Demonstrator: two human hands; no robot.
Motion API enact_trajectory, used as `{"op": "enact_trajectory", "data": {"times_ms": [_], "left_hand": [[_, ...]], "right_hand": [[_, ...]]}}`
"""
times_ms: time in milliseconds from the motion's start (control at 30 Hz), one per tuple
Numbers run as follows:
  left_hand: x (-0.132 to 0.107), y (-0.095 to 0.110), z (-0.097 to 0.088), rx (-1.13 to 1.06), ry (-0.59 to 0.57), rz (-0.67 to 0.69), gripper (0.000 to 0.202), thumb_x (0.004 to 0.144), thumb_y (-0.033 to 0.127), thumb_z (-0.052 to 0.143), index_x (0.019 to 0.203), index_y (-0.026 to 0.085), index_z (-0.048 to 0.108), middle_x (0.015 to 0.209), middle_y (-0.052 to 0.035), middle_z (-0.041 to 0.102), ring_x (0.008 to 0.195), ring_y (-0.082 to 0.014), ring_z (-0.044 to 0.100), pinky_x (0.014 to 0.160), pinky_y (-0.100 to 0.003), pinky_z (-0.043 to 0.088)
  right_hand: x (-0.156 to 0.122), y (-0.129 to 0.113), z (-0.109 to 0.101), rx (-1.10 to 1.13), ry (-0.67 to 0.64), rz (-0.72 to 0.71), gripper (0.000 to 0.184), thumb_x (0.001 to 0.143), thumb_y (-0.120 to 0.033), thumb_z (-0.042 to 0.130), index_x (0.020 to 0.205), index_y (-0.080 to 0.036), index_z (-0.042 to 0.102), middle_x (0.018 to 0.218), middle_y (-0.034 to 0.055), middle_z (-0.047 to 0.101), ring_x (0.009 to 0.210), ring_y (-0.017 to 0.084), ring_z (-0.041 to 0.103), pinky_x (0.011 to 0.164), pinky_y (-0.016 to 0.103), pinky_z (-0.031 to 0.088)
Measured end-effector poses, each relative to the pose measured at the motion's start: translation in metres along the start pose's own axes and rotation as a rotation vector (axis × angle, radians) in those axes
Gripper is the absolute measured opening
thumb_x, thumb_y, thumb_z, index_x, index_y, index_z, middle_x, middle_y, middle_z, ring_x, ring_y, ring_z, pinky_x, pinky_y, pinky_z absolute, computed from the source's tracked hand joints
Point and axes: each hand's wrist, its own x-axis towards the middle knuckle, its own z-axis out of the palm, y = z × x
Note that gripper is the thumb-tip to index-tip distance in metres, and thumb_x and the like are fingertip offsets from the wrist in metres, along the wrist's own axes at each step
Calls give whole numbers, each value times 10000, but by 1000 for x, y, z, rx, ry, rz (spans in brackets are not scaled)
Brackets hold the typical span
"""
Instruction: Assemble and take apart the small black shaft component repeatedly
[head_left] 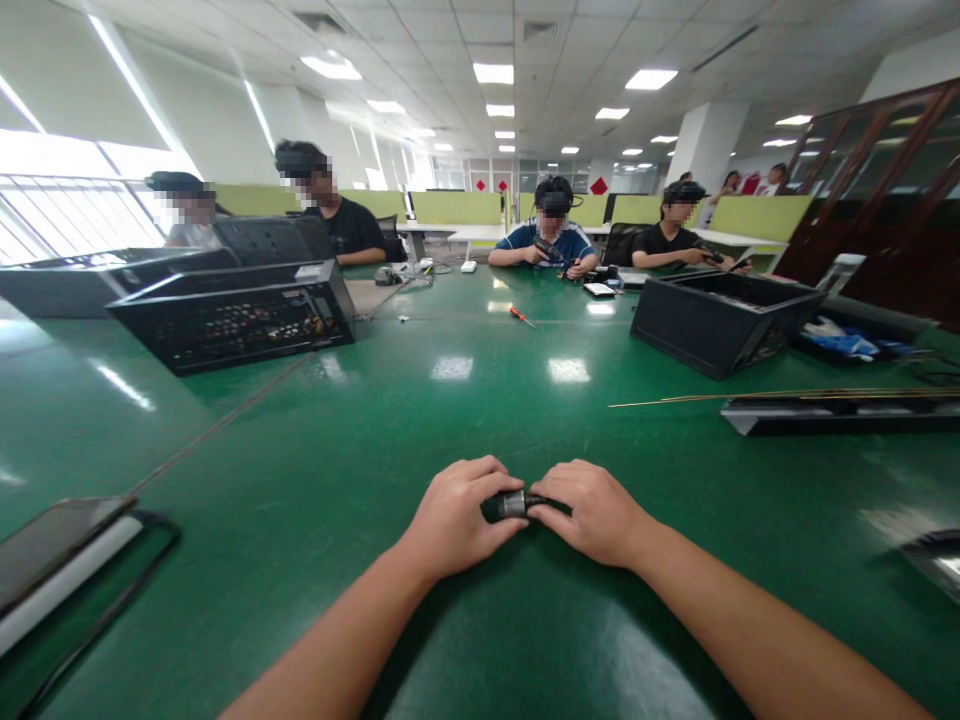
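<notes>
Low over the green table, a dark cylindrical tool (513, 505) with a silver-grey collar lies sideways between both hands. My left hand (459, 515) grips its thick black end, the thumb below and fingers above. From the collar a thin black part (553, 503) runs to the right, and my right hand (600, 512) is closed around it, with thumb and fingertips near the collar. Much of both ends is hidden by the fingers, so the tool's exact kind cannot be made out.
A black computer case (247, 320) stands back left, another case (720, 315) back right. A red screwdriver (519, 315) lies mid-table. Thin rods (675, 400) cross a black metal strip (840, 415). A flat device (60, 550) and black cable (112, 620) lie left. Several people sit opposite.
</notes>
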Motion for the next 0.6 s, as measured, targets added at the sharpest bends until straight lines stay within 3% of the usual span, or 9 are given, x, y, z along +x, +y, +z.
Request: {"op": "enact_trajectory", "data": {"times_ms": [600], "left_hand": [[-5, 6, -4, -97, 19, -40, 250, 743, 235, 738, 992, 224, 744, 960, -53, 708, 852, -205, 677, 780, -341, 554]], "right_hand": [[-1, -1, -1, 40, -18, -38, 173, 960, -300, 591, 978, -196, 728, 904, 54, 755, 845, 199, 670, 787, 332, 453]]}}
